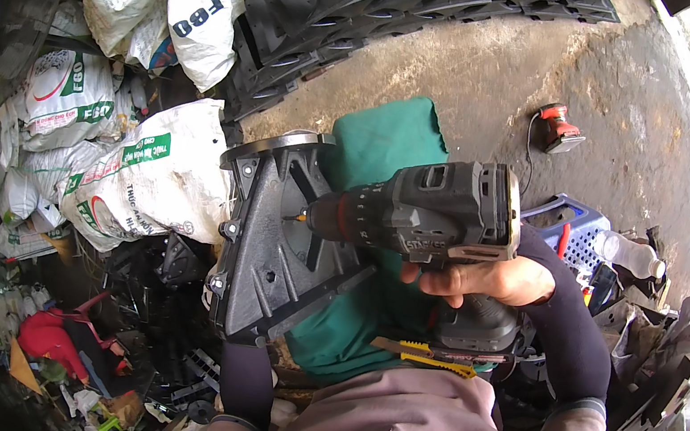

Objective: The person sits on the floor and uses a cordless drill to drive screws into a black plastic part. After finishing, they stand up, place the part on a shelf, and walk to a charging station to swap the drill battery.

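Note:
A black and grey cordless drill lies across the middle, its chuck pointing left. My right hand is wrapped around its handle. The drill's short gold-coloured bit reaches over a black, ribbed, roughly triangular part; whether the tip touches it I cannot tell. Several screws or bolts line the part's left edge. My left forearm, in a dark sleeve, runs up behind the part, which hides the left hand. Under the part and drill is green cloth. Below the drill's battery lies a yellow utility knife.
White printed sacks are piled at left. Black moulded panels are stacked at the back. A red sander with a cord rests on the concrete floor. At right are a blue basket and a clear bottle. Scrap clutters the lower left.

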A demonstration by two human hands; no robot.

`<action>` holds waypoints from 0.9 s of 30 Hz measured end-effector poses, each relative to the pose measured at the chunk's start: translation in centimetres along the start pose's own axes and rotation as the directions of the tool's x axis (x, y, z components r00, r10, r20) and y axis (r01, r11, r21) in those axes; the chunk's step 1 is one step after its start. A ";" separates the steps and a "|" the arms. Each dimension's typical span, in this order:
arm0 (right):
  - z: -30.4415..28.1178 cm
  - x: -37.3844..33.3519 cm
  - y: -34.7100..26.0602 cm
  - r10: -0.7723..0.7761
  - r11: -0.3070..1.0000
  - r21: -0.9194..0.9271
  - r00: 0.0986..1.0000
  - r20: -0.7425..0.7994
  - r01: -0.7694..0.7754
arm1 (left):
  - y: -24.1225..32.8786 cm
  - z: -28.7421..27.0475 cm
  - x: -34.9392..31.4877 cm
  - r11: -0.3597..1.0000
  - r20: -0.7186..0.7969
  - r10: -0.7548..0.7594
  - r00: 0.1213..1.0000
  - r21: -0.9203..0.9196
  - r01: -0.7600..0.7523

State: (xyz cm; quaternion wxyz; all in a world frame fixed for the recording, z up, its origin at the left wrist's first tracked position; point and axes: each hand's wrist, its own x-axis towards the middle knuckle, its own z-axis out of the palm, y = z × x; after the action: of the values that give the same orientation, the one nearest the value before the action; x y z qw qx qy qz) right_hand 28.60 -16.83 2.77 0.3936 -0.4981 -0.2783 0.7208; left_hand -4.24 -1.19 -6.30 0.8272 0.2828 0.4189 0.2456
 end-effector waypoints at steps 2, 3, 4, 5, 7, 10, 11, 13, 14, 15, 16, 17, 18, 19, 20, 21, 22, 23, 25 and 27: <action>0.1 -0.1 -0.1 0.011 0.998 0.061 1.000 0.018 -0.012 | 0.0 0.0 0.0 1.000 -0.005 -0.004 1.000 0.013 0.004; 0.2 -0.2 -0.2 0.008 0.996 0.087 1.000 0.026 -0.010 | 0.1 0.0 -0.1 1.000 -0.008 -0.004 1.000 0.018 0.004; 0.2 -0.2 -0.3 0.005 0.997 0.076 1.000 0.009 -0.005 | 0.1 0.0 -0.1 1.000 -0.010 -0.009 1.000 0.020 0.010; 0.3 -0.3 -0.4 0.001 0.998 0.064 1.000 -0.010 0.000 | 0.1 0.0 -0.1 1.000 -0.011 -0.007 1.000 0.027 0.007; 0.2 -0.3 -0.4 -0.007 0.999 0.044 1.000 -0.026 0.008 | 0.2 0.1 -0.1 0.999 -0.014 -0.008 1.000 0.033 0.009; 0.1 -0.3 -0.4 -0.012 0.999 0.030 1.000 -0.016 0.012 | 0.3 0.1 -0.2 0.999 -0.016 -0.011 1.000 0.043 0.011; 0.1 -0.3 -0.4 -0.009 0.999 0.033 1.000 -0.017 0.009 | 0.3 0.1 -0.2 0.999 -0.018 -0.013 1.000 0.045 0.014; 0.0 -0.2 -0.2 -0.003 0.999 0.047 1.000 -0.025 0.005 | 0.4 0.1 -0.2 0.999 -0.019 -0.015 1.000 0.049 0.016; 0.0 -0.2 -0.1 -0.001 0.998 0.059 0.999 -0.032 0.003 | 0.4 0.1 -0.2 0.999 -0.020 -0.016 1.000 0.050 0.017; 0.0 -0.2 -0.1 0.002 0.997 0.072 0.999 -0.039 0.001 | 0.4 0.1 -0.3 0.999 -0.021 -0.015 1.000 0.052 0.016; 0.0 -0.2 0.0 0.000 0.997 0.078 0.999 -0.032 0.003 | 0.4 0.1 -0.3 0.998 -0.022 -0.014 1.000 0.056 0.016; 0.1 -0.2 0.0 -0.004 0.997 0.083 1.000 -0.027 0.007 | 0.4 0.1 -0.3 0.998 -0.024 -0.015 1.000 0.057 0.016; 0.1 -0.3 0.0 -0.009 0.996 0.090 1.000 -0.021 0.011 | 0.4 0.1 -0.3 0.998 -0.024 -0.015 1.000 0.061 0.017; 0.1 -0.2 0.0 -0.013 0.996 0.085 0.999 -0.033 0.016 | 0.4 0.1 -0.3 0.998 -0.024 -0.015 1.000 0.065 0.017; 0.1 -0.3 0.0 -0.016 0.997 0.079 0.999 -0.045 0.020 | 0.5 0.1 -0.3 0.998 -0.027 -0.019 0.999 0.065 0.021; 0.2 -0.3 -0.1 -0.019 0.997 0.072 0.998 -0.057 0.023 | 0.5 0.1 -0.3 0.998 -0.027 -0.019 0.999 0.066 0.021; 0.1 -0.2 -0.1 -0.002 0.999 0.047 0.999 -0.051 0.004 | 0.6 0.1 -0.3 0.997 -0.027 -0.020 0.999 0.069 0.022; 0.1 -0.2 -0.2 0.014 1.000 0.019 0.999 -0.045 -0.013 | 0.6 0.1 -0.2 0.997 -0.028 -0.020 0.999 0.071 0.022; 0.0 -0.1 -0.4 0.018 0.999 -0.039 0.999 -0.037 -0.019 | 0.6 0.1 -0.2 0.997 -0.029 -0.014 0.999 0.071 0.016; 0.0 0.0 -0.6 0.000 0.993 -0.119 0.999 -0.044 -0.006 | 0.7 0.0 -0.1 0.997 -0.026 -0.011 1.000 0.071 0.013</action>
State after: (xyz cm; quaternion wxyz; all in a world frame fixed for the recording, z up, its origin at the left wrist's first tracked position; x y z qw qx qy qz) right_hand 28.81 -16.52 3.19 0.3682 -0.5367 -0.3113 0.6924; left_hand -4.39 -0.79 -5.77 0.8126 0.3064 0.4397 0.2291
